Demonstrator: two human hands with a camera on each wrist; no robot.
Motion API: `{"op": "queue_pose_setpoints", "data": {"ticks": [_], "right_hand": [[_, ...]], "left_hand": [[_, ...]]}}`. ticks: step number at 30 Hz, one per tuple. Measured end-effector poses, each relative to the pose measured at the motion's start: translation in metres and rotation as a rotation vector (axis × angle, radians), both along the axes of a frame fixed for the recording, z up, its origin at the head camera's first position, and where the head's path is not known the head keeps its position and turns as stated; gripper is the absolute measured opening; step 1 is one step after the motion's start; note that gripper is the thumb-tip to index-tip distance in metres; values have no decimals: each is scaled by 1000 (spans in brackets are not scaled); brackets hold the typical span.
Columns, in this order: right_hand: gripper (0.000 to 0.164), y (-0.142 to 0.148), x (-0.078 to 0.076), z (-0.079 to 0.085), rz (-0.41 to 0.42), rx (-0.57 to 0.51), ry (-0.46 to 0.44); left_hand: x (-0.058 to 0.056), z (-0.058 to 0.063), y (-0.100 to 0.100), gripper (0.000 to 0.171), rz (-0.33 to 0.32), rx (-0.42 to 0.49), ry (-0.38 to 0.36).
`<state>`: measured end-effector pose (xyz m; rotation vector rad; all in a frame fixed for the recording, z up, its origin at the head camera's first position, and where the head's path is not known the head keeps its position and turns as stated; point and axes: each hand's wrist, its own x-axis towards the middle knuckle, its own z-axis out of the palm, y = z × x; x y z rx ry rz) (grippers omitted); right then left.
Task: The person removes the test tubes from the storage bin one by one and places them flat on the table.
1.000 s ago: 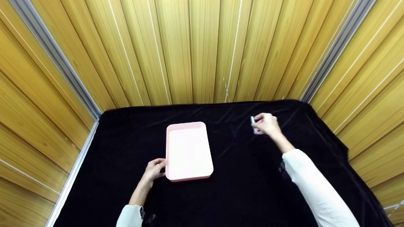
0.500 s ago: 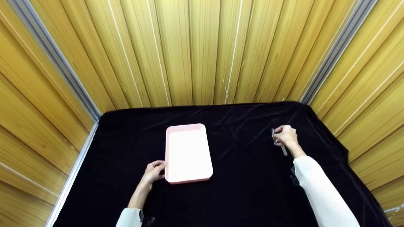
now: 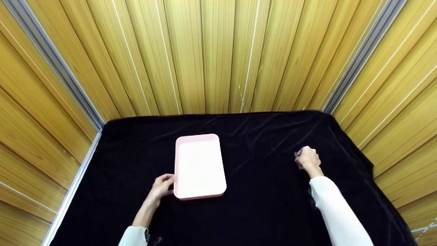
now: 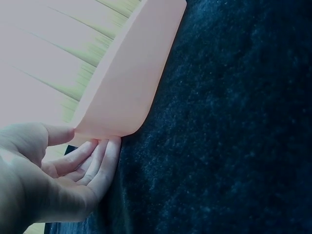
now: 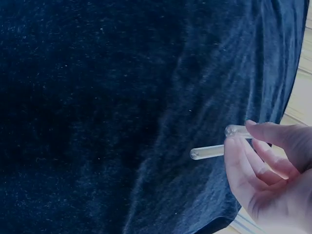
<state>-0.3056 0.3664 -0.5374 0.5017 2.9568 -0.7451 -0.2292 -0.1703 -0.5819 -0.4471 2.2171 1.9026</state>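
A pink rectangular tray [image 3: 199,196] with a pale inside sits on the black cloth. My left hand [image 3: 161,186] grips its near left side; in the left wrist view the thumb is at the rim and the fingers touch the wall [image 4: 122,92] lower down. Over at the right, my right hand [image 3: 308,160] pinches a clear glass test tube [image 5: 238,130] between thumb and fingers, low over the cloth. A second clear test tube [image 5: 207,152] shows beside the fingertips, its rounded end out and the other end hidden behind the hand.
Black velvet cloth [image 3: 259,205] with slight wrinkles covers the table. Yellow wood-look panels [image 3: 218,58] stand at the back and both sides, with grey metal strips [image 3: 362,51] in the corners.
My right hand has moved right and nearer to me with a test tube, down to where a second tube lay on the cloth. My left hand keeps its grip on the tray.
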Motion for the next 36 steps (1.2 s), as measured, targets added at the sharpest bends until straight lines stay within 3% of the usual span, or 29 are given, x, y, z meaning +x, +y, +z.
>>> {"op": "queue_pose_setpoints", "data": {"ticks": [7, 19, 29, 36], "right_hand": [[20, 11, 4, -13, 71, 140, 24], [17, 18, 6, -25, 97, 141, 28], [18, 13, -6, -10, 87, 33, 3], [23, -20, -8, 19, 112, -86, 45]], "left_hand": [[-5, -5, 9, 29, -11, 15, 17], [-3, -5, 8, 32, -24, -4, 8], [-1, -1, -1, 31, -1, 6, 5], [-2, -4, -4, 32, 0, 28, 9]]}}
